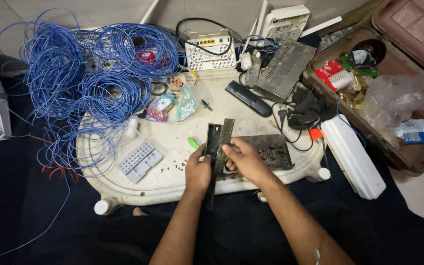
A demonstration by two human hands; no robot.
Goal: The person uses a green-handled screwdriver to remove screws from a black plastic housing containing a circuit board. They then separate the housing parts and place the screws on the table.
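My left hand [198,171] and my right hand [241,158] both grip a long, narrow dark metal bracket [217,142] that stands nearly upright over the near edge of a white upturned plastic stool [172,189]. The bracket's top end reaches toward the stool's middle. Just right of my right hand lies a dirty circuit board [271,149]. A small green-handled tool [193,143] rests beside my left hand.
Tangled blue wire coils [89,73] fill the left. A grey key panel [140,161], white routers [210,51], a perforated metal case [283,68], a black remote [248,98], a white power strip [353,157] and an open brown suitcase [418,157] surround the stool.
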